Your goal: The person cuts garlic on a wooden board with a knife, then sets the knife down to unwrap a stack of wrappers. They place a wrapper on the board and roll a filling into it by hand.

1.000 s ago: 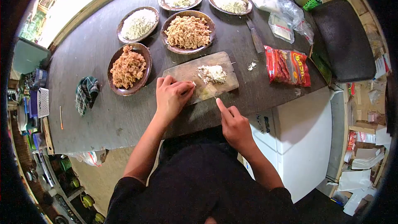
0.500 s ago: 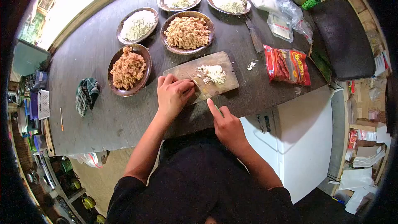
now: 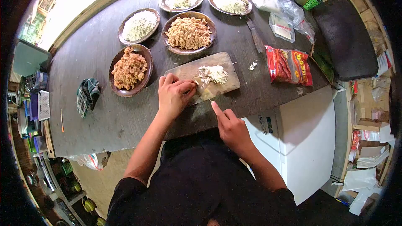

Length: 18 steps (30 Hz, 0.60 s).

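Observation:
My left hand [image 3: 175, 94] rests on the left part of a wooden cutting board [image 3: 228, 65], its fingers bunched over a small pale piece of food [image 3: 196, 82], mostly hidden under the fingertips. To the right of those fingertips lies a heap of finely chopped white food [image 3: 212, 74]. My right hand [image 3: 232, 129], at the board's near edge, is closed around a knife [image 3: 211, 99]. Its index finger stretches along the knife, whose thin blade is hard to make out against the board and points toward my left fingertips.
Beyond the board stand plates of brown chopped food [image 3: 189, 33] and of white shreds [image 3: 140, 26]. A larger knife [image 3: 256, 37], a red sausage packet [image 3: 289, 66] and plastic bags [image 3: 278, 6] lie to the right. A checked cloth [image 3: 88, 96] lies left.
My right hand has shifted slightly down and right, and the knife's green handle no longer shows. The left hand stays nearly still on the board.

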Available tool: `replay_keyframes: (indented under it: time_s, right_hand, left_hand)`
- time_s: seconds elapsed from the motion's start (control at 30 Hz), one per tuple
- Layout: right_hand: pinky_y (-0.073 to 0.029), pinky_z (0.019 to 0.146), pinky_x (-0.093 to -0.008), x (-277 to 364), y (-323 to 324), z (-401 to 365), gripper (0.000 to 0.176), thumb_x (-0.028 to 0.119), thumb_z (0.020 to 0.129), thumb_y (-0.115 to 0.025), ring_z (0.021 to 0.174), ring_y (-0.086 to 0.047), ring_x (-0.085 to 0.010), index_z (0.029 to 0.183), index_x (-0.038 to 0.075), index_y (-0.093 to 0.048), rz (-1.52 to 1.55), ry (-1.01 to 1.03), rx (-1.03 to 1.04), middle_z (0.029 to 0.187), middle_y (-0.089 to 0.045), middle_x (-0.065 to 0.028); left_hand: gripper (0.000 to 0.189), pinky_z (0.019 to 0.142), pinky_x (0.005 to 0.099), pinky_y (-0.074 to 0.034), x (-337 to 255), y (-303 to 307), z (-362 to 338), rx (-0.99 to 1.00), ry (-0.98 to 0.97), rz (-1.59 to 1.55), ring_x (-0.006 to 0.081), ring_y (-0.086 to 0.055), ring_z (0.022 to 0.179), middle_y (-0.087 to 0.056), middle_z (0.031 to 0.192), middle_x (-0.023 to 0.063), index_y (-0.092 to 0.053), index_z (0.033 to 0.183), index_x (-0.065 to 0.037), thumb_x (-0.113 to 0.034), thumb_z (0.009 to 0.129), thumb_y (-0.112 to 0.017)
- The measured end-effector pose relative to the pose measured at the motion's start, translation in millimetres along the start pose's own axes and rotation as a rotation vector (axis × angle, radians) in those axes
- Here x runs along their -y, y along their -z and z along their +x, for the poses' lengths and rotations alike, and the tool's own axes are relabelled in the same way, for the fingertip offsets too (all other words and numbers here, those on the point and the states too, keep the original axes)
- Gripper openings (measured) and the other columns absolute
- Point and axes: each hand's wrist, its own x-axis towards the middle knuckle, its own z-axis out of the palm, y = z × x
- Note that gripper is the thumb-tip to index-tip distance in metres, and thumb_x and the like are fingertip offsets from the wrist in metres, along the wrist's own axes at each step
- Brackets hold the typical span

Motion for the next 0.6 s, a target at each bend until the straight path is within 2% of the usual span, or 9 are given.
replay_keyframes:
  time_s: [0.5,0.6]
  right_hand:
    - [-0.056,0.062,-0.0473,-9.3,-16.2,14.1,0.065,0.007,0.094,-0.062,0.070,-0.066,-0.0373,0.156,0.014,-0.044,-0.047,0.038,-0.066,0.091,-0.053,-0.0151]
    - [-0.054,0.062,-0.0454,-8.8,-5.5,11.5,0.060,0.003,0.095,-0.062,0.070,-0.065,-0.0348,0.153,0.013,-0.049,0.000,-0.027,-0.076,0.088,-0.055,-0.0127]
  left_hand:
    - [0.013,0.080,0.0326,-0.041,-0.3,2.3,1.8,0.022,0.017,-0.008,0.0151,-0.057,0.082,-0.078,0.088,-0.0094,-0.080,0.086,-0.021,-0.023,0.074,-0.086]
    - [0.014,0.079,0.0326,-0.040,-0.3,0.7,1.2,0.009,0.015,-0.013,0.0151,-0.057,0.081,-0.077,0.086,-0.0097,-0.081,0.087,-0.022,-0.022,0.074,-0.086]
